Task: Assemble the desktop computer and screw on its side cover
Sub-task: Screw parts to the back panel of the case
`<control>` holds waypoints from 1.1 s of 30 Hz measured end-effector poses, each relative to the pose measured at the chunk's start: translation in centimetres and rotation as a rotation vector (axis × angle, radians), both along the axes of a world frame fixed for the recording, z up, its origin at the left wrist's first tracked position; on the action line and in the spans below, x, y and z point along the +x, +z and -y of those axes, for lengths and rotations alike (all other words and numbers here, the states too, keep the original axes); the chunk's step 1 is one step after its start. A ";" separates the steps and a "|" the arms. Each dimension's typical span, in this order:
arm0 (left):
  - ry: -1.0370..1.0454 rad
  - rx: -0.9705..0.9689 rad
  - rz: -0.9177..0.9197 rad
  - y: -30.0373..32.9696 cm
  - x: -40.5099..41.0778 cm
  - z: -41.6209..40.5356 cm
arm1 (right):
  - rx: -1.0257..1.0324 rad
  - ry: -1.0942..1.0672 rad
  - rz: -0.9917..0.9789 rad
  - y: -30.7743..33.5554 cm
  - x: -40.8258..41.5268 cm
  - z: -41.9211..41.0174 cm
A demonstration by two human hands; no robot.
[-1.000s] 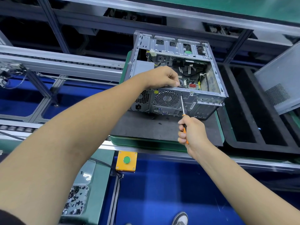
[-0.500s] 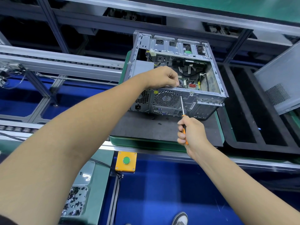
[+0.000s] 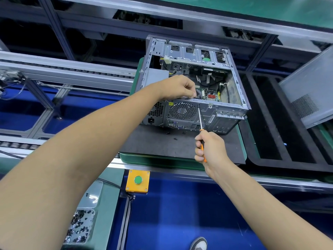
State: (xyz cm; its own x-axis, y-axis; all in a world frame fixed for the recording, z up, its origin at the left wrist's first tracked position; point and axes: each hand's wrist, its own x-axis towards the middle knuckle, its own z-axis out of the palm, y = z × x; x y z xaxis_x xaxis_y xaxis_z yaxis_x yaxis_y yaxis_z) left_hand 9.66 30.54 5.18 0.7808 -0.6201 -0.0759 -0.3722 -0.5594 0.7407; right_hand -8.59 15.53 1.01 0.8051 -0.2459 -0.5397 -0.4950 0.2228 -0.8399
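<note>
Centrally, one open grey sheet-metal computer case point(image 3: 194, 83) lies on a dark mat point(image 3: 162, 145). Left hand point(image 3: 177, 87), fingers curled, grips its upper rear edge. Right hand point(image 3: 210, 147) clasps one orange-handled screwdriver point(image 3: 200, 118), tip against the perforated rear panel.

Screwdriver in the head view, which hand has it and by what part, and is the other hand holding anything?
The right hand holds the screwdriver by its orange handle. The left hand grips the computer case at its upper rear edge.
</note>
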 end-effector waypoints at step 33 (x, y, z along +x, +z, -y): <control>-0.029 -0.080 -0.028 -0.5 0.5 -0.1 | 0.027 -0.019 0.004 0.4 -0.2 0.3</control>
